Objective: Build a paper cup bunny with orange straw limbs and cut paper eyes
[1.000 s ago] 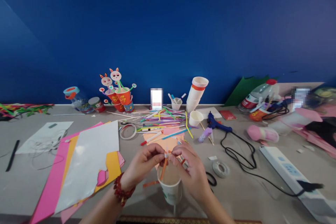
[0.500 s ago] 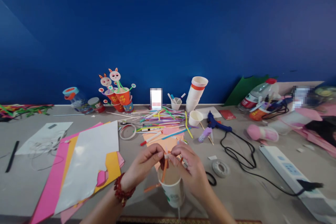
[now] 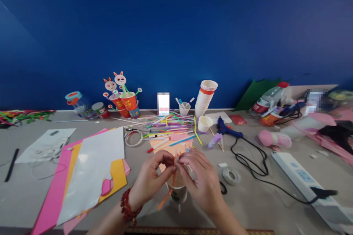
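My left hand [image 3: 156, 176], with a red bead bracelet at its wrist, pinches the upper part of an orange straw [image 3: 165, 199]. My right hand [image 3: 201, 181] has its fingertips closed at the same spot, meeting the left fingertips; a small whitish piece shows between them. Just below both hands is a white paper cup [image 3: 178, 195] with a green print. The straw runs down across the cup's rim and bends out to its left side. A thin white stick [image 3: 179, 208] pokes out under the cup. My fingers hide the straw's top and part of the cup's mouth.
Coloured paper sheets [image 3: 91, 169] lie left. Loose straws and pens [image 3: 171, 126] spread behind, near stacked paper cups [image 3: 206, 97] and rabbit figures in red cups [image 3: 128, 101]. Rightward are a glue gun [image 3: 228, 130], clear tape roll [image 3: 231, 175] and power strip [image 3: 300, 174].
Both hands have closed in on the straw's top, with the right hand covering more of it. The cup has shifted slightly away, and the straw's lower end has swung downward.
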The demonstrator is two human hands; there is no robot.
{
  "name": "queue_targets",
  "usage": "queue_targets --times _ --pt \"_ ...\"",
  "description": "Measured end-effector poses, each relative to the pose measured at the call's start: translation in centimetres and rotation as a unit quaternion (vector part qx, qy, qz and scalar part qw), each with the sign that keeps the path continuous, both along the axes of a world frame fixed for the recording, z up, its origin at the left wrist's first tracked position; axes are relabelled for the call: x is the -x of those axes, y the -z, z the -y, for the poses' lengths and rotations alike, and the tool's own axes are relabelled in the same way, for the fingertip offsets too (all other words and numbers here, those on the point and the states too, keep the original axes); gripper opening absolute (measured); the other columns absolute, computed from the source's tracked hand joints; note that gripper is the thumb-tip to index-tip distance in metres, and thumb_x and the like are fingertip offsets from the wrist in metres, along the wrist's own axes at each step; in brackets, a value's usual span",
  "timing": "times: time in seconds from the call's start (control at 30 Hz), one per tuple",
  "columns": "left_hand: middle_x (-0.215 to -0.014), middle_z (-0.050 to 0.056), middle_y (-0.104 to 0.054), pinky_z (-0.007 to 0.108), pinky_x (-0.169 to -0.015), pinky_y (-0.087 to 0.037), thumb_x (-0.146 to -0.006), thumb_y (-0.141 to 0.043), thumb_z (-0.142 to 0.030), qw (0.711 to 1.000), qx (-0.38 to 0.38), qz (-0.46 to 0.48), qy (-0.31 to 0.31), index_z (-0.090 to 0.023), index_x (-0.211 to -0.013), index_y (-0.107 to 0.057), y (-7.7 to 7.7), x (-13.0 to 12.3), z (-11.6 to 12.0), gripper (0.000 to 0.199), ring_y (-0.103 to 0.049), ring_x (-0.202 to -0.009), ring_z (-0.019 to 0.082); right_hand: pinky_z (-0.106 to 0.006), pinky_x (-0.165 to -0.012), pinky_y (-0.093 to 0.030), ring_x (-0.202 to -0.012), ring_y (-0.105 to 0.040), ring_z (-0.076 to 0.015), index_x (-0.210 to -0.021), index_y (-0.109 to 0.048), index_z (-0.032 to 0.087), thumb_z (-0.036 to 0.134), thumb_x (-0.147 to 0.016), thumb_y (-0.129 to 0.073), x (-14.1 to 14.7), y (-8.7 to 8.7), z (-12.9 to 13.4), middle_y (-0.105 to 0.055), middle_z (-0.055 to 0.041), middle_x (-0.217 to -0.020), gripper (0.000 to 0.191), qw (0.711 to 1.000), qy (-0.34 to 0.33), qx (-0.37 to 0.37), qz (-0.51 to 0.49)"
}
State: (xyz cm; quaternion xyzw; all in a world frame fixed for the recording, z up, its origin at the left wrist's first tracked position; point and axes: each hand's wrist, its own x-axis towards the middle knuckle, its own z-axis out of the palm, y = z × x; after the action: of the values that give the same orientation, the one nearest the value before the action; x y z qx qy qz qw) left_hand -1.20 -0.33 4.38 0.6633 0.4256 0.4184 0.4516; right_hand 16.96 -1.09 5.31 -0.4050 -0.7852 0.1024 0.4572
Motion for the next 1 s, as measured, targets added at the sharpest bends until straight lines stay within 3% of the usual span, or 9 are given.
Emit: queue_targets --times 0.3,0.57,1.0 --pt "-0.098 0.002 -0.073 0.024 -0.082 -0.052 -0.089 -0.062 -0.015 0.988 -0.097 -0.111 -0.035 -0.023 -0.102 -0.065 -0.8 -0.2 1.1 0.015 -0.069 -0.09 0.017 -0.041 -0.089 -0.052 -0.08 -0.068 -0.0228 -0.093 -0.057 0.023 0.012 -0.093 -0.055 0.1 -0.8 0.1 -0.071 -0.0035 -0.084 0.011 1.0 0.009 -0.006 0.025" --pt "-0.093 0.003 -0.073 0.025 -0.079 -0.052 -0.089 -0.061 -0.015 0.991 -0.084 -0.102 -0.03 -0.023 -0.098 -0.065 -1.0 -0.5 1.1 0.013 -0.068 -0.086 0.017 -0.04 -0.084 -0.052 -0.079 -0.065 -0.024 -0.09 -0.056 0.023 0.011 -0.091 -0.05 0.1 -1.3 0.1 -0.069 -0.0045 -0.081 0.014 0.998 0.014 -0.015 0.058" --pt "-0.092 0.002 -0.073 0.023 -0.079 -0.051 -0.088 -0.062 -0.014 0.99 -0.093 -0.103 -0.039 -0.023 -0.098 -0.066 -1.3 -0.5 1.3 0.014 -0.068 -0.085 0.017 -0.043 -0.089 -0.05 -0.078 -0.065 -0.0232 -0.089 -0.054 0.023 0.01 -0.09 -0.053 0.1 -1.4 -0.1 -0.07 -0.0034 -0.082 0.013 0.998 0.002 -0.019 0.056"
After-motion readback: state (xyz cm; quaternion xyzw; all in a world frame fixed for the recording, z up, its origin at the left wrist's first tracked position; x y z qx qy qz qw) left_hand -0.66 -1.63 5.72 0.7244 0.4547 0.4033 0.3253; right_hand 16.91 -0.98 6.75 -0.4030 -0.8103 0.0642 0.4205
